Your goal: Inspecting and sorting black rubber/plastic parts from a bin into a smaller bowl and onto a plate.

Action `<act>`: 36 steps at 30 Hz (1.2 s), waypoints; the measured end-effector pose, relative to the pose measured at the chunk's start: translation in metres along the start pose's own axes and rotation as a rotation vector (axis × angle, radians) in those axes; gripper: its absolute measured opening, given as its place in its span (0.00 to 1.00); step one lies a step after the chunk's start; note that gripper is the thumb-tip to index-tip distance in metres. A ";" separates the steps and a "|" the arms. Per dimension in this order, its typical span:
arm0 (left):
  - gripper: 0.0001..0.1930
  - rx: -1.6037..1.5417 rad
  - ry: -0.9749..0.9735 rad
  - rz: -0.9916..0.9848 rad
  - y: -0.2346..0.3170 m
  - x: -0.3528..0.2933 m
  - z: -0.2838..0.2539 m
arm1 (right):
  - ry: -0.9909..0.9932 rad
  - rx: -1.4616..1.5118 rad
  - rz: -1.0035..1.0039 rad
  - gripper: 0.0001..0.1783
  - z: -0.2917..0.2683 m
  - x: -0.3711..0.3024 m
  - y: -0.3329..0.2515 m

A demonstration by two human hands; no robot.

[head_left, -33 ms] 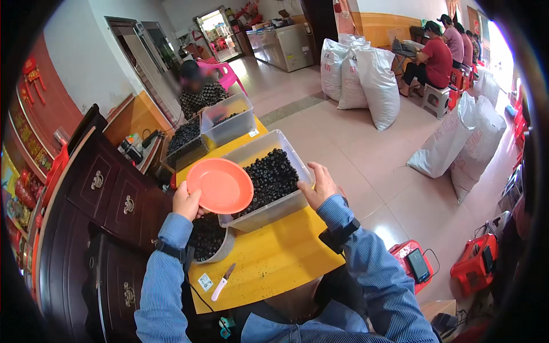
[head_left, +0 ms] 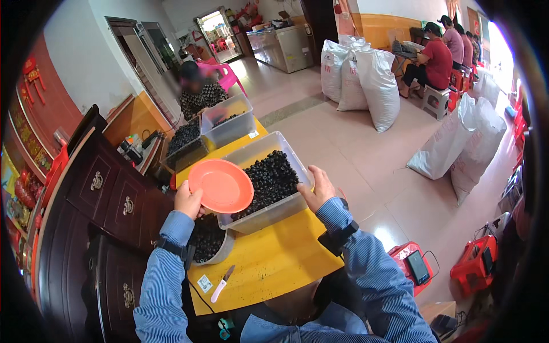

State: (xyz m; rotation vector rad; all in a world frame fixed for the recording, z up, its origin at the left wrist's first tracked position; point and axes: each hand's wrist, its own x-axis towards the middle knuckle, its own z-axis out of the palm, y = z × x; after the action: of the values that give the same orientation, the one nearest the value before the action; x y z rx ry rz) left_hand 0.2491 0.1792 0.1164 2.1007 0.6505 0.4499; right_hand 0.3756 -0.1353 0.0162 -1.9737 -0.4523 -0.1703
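Observation:
My left hand (head_left: 187, 201) grips the rim of a shallow orange plastic bowl (head_left: 222, 184), thumb on top. The bowl is tilted, its inside bare, over the left side of a clear plastic bin (head_left: 251, 223). Small round black pieces (head_left: 273, 174), like rings or caps, fill much of the bin. At the bin's right corner is my right hand (head_left: 320, 191), thumb and fingers apart around the rim; whether it presses on the rim I cannot tell. Below the bowl stands a round pale tub (head_left: 226, 250) of similar black pieces, partly hidden by my left hand.
On the yellow tabletop (head_left: 286, 257) lie a pink-handled knife (head_left: 220, 288) and a small white label. Farther bins (head_left: 229, 131) stand before a seated person. Dark drawers (head_left: 108, 206) flank the left; white sacks (head_left: 374, 86) and red stools stand right. Others sit at the far right.

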 end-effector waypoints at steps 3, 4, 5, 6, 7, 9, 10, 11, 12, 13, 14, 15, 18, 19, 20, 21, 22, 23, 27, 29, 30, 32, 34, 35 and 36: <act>0.13 0.296 0.082 0.041 -0.003 0.029 0.027 | -0.030 0.062 0.038 0.33 0.016 0.002 0.017; 0.13 0.296 0.080 0.040 -0.012 0.042 0.033 | -0.044 0.129 0.044 0.33 0.023 0.002 0.023; 0.14 0.435 0.065 0.061 -0.025 0.058 0.042 | -0.019 0.161 0.002 0.29 0.031 0.001 0.027; 0.15 0.566 0.043 0.083 -0.022 0.063 0.050 | -0.017 0.152 0.007 0.29 0.033 -0.001 0.027; 0.17 0.558 -0.083 -0.072 -0.015 0.065 0.060 | -0.019 0.116 -0.029 0.28 0.034 -0.003 0.026; 0.17 0.558 -0.079 -0.080 -0.026 0.075 0.081 | -0.026 0.095 -0.052 0.24 0.031 -0.007 0.016; 0.17 0.567 -0.077 -0.085 -0.016 0.072 0.094 | -0.023 0.092 -0.042 0.24 0.030 -0.007 0.017; 0.18 0.495 -0.169 -0.182 -0.005 0.067 0.105 | -0.021 0.099 -0.051 0.24 0.029 -0.007 0.019; 0.18 0.496 -0.178 -0.183 0.004 0.065 0.114 | -0.021 0.106 -0.062 0.24 0.030 -0.008 0.021; 0.19 0.438 -0.215 -0.183 0.010 0.063 0.123 | 0.000 0.109 -0.067 0.24 0.032 -0.008 0.022; 0.20 0.379 -0.251 -0.183 0.013 0.065 0.129 | -0.001 0.105 -0.060 0.24 0.032 -0.008 0.022; 0.21 0.296 -0.316 -0.217 0.000 0.077 0.132 | -0.008 0.124 -0.040 0.24 0.032 -0.009 0.015; 0.18 0.353 -0.275 -0.311 -0.006 0.087 0.147 | -0.004 0.130 -0.009 0.23 0.030 -0.008 0.019; 0.18 0.353 -0.262 -0.311 -0.018 0.097 0.144 | -0.007 0.138 -0.022 0.23 0.032 -0.007 0.017; 0.19 0.335 -0.323 -0.379 -0.033 0.108 0.137 | -0.010 0.145 -0.033 0.23 0.033 -0.006 0.013; 0.20 0.316 -0.400 -0.448 -0.038 0.110 0.137 | -0.008 0.148 -0.018 0.23 0.033 -0.008 0.011; 0.20 0.316 -0.400 -0.447 -0.041 0.114 0.139 | -0.007 0.152 -0.004 0.23 0.033 -0.008 0.009; 0.20 0.298 -0.393 -0.445 -0.043 0.117 0.142 | -0.007 0.153 -0.005 0.23 0.032 -0.008 0.009; 0.21 0.220 -0.369 -0.426 -0.040 0.116 0.147 | -0.015 0.189 -0.016 0.24 0.027 -0.010 0.013; 0.22 0.183 -0.364 -0.413 -0.040 0.116 0.149 | -0.028 0.181 -0.013 0.24 0.029 -0.010 0.014; 0.22 0.163 -0.357 -0.410 -0.040 0.116 0.148 | -0.026 0.182 -0.015 0.24 0.030 -0.009 0.013; 0.22 0.122 -0.346 -0.406 -0.040 0.115 0.148 | -0.024 0.180 -0.019 0.24 0.029 -0.010 0.014; 0.23 0.080 -0.333 -0.397 -0.038 0.115 0.152 | -0.032 0.175 -0.021 0.24 0.029 -0.010 0.015; 0.23 0.059 -0.328 -0.394 -0.038 0.116 0.156 | -0.031 0.172 -0.023 0.24 0.028 -0.010 0.016; 0.23 0.038 -0.330 -0.391 -0.037 0.117 0.161 | -0.025 0.185 -0.011 0.24 0.026 -0.010 0.018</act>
State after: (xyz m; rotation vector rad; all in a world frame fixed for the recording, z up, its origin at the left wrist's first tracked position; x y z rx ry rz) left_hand 0.4173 0.1651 0.0049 1.9583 0.8494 -0.1255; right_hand 0.3711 -0.1206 -0.0135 -1.7935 -0.4783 -0.1071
